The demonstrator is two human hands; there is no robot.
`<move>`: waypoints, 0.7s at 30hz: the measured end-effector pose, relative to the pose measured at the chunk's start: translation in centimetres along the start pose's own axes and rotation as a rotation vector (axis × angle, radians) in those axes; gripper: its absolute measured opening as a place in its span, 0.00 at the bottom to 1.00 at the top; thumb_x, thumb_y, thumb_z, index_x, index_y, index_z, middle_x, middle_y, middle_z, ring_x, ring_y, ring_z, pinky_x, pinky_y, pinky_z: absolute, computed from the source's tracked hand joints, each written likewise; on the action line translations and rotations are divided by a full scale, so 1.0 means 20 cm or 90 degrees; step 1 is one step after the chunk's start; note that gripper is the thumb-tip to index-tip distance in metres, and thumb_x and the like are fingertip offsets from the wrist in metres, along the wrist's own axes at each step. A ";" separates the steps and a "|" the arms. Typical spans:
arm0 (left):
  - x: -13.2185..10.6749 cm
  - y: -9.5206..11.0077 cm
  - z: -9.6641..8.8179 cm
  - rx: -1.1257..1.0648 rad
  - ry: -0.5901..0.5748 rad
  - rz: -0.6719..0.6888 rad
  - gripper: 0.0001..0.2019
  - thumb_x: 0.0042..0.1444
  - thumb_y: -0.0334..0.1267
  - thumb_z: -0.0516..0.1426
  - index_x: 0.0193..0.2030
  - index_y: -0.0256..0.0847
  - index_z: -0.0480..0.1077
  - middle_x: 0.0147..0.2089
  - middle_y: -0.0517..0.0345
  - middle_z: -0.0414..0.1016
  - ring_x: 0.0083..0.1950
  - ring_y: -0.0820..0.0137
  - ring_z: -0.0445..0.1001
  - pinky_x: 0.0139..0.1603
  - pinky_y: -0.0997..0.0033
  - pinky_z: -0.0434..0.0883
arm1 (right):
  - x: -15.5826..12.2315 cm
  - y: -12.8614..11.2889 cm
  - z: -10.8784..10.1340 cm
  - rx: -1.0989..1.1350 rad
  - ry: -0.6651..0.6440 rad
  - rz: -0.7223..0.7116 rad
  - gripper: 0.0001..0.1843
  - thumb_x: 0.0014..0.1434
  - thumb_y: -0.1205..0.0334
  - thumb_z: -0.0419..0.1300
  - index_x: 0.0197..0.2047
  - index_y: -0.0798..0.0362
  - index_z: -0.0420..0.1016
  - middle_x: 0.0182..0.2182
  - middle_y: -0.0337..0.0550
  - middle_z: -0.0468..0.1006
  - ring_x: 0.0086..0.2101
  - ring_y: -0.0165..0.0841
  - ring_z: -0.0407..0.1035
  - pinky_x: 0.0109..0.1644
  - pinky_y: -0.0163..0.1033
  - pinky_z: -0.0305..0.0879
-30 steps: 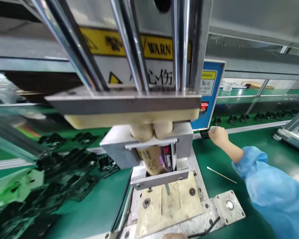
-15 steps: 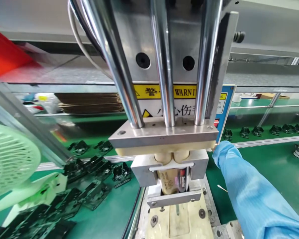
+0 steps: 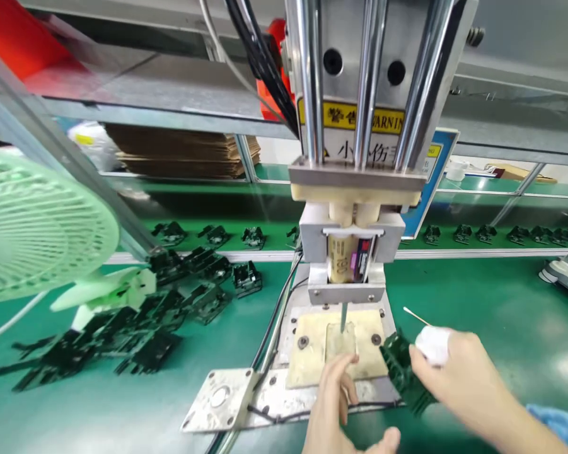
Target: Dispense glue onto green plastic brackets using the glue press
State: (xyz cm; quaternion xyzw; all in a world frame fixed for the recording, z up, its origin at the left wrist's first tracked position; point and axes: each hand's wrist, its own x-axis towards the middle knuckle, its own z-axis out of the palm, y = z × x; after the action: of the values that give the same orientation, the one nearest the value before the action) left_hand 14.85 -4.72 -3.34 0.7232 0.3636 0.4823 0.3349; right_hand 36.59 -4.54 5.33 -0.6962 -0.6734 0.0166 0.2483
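Observation:
My right hand (image 3: 468,372) grips a dark plastic part (image 3: 404,372) to the right of the press base. A white covering (image 3: 432,345) shows on one of its fingers. My left hand (image 3: 333,403) reaches over the front of the cream fixture block (image 3: 307,359), fingers curved and thumb apart, nothing in it. Above the block stands the press head (image 3: 359,183), with a thin pin (image 3: 343,317) pointing down. A cotton swab (image 3: 416,315) appears just beyond my right hand; whether it touches the hand I cannot tell.
Several dark plastic parts (image 3: 208,302) lie piled on the left near a green fan (image 3: 42,227). More stand in a row along the green belt (image 3: 496,243) behind. A metal button plate (image 3: 220,397) and black cables sit at the base's front left.
My right arm has drawn back from the belt's edge, and its hand now shows with a dark plastic part. My left hand has come into view. The camera view has shifted.

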 end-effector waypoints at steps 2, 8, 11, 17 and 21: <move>0.00 0.05 0.01 -0.043 -0.042 -0.043 0.42 0.43 0.48 0.71 0.64 0.42 0.60 0.34 0.59 0.69 0.28 0.69 0.70 0.23 0.73 0.68 | -0.19 -0.09 0.05 0.067 0.073 -0.057 0.17 0.59 0.59 0.58 0.19 0.49 0.70 0.15 0.34 0.72 0.15 0.27 0.65 0.21 0.33 0.56; 0.11 0.23 -0.08 -0.080 -0.088 -0.372 0.29 0.41 0.45 0.69 0.50 0.37 0.70 0.26 0.65 0.66 0.25 0.72 0.66 0.27 0.71 0.66 | -0.36 -0.21 0.12 0.295 0.084 0.024 0.22 0.66 0.53 0.57 0.21 0.51 0.69 0.17 0.35 0.71 0.19 0.27 0.66 0.25 0.30 0.63; 0.26 0.21 -0.19 -0.220 -0.118 -0.524 0.32 0.33 0.42 0.73 0.47 0.37 0.69 0.30 0.63 0.72 0.30 0.72 0.71 0.33 0.71 0.68 | -0.38 -0.18 0.07 0.373 0.042 0.078 0.21 0.67 0.50 0.56 0.26 0.51 0.73 0.21 0.37 0.73 0.24 0.30 0.70 0.30 0.31 0.67; 0.53 0.10 -0.32 -0.292 -0.203 -0.583 0.31 0.27 0.39 0.76 0.40 0.34 0.74 0.40 0.49 0.81 0.42 0.63 0.79 0.44 0.65 0.73 | -0.41 -0.09 0.03 0.389 0.084 0.196 0.22 0.62 0.45 0.60 0.25 0.51 0.78 0.22 0.39 0.77 0.26 0.35 0.74 0.30 0.33 0.71; 0.57 0.03 -0.31 -0.248 -0.177 -0.504 0.30 0.27 0.35 0.75 0.41 0.36 0.73 0.36 0.56 0.79 0.39 0.66 0.76 0.48 0.63 0.72 | -0.44 -0.03 0.05 0.351 0.137 0.307 0.21 0.59 0.41 0.62 0.30 0.51 0.83 0.25 0.40 0.81 0.32 0.40 0.78 0.36 0.35 0.73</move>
State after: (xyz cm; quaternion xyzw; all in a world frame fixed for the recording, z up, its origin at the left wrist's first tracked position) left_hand 12.22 5.47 4.19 0.5099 0.4661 0.2753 0.6686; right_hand 34.98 -12.52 2.01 -0.7393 -0.4308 0.1816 0.4847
